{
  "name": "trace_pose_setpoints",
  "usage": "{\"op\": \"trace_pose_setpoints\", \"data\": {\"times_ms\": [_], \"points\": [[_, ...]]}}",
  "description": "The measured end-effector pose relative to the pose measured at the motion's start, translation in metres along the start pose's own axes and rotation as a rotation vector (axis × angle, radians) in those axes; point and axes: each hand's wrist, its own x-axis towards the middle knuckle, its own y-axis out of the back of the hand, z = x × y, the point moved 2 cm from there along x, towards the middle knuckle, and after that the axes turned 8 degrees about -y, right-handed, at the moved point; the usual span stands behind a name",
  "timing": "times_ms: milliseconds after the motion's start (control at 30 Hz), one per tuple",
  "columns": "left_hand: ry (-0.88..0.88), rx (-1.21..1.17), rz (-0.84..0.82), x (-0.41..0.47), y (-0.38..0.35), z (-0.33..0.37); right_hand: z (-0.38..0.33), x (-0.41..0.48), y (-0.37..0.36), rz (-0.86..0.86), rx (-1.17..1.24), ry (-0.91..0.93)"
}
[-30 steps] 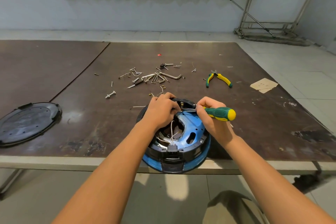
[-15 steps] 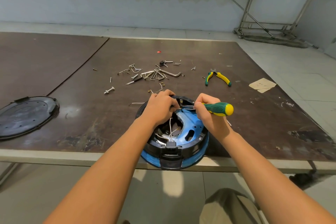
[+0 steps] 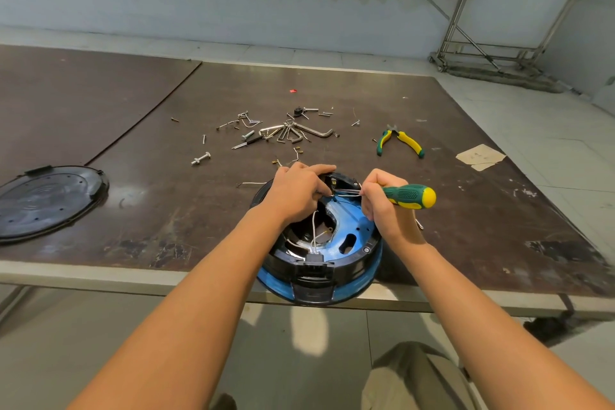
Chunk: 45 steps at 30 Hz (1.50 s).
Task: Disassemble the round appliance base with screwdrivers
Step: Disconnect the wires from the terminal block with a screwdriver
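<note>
Two scuffed dark-brown boards are covering the table (image 3: 332, 93), standing on pale floor tiles by a blue-white wall. Round blue-and-black plastic base (image 3: 352, 243) is sitting at the near edge. Left hand (image 3: 296, 193) is curling its fingers round the far rim; right hand (image 3: 386, 206) is gripping a ribbed green-yellow screwdriver (image 3: 409, 196). Shiny screws (image 3: 289, 133) are lying beyond.

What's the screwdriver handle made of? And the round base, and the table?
Screwdriver handle: probably rubbery plastic, green and yellow, with a dimpled grip. Base: likely moulded plastic, shiny blue and black, with shaped holes. Table: seemingly wood board, dark brown, dull and scuffed, though it's hard to be sure.
</note>
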Motion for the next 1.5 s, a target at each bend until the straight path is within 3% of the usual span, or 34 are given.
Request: {"op": "trace_pose_setpoints", "data": {"times_ms": [500, 867, 1133, 1500], "points": [[-0.03, -0.005, 0.012, 0.001, 0.0, -0.002, -0.001, 0.0, -0.005, 0.112, 0.267, -0.105], [-0.014, -0.006, 0.046, 0.0, -0.001, -0.001, 0.006, -0.013, -0.002, 0.107, 0.112, 0.073], [-0.008, -0.046, 0.086, -0.002, -0.001, 0.0, 0.003, -0.006, -0.001, 0.092, 0.085, 0.025], [0.007, -0.041, 0.067, -0.003, 0.002, 0.003, 0.001, 0.021, 0.0, 0.022, 0.171, -0.181]]}}
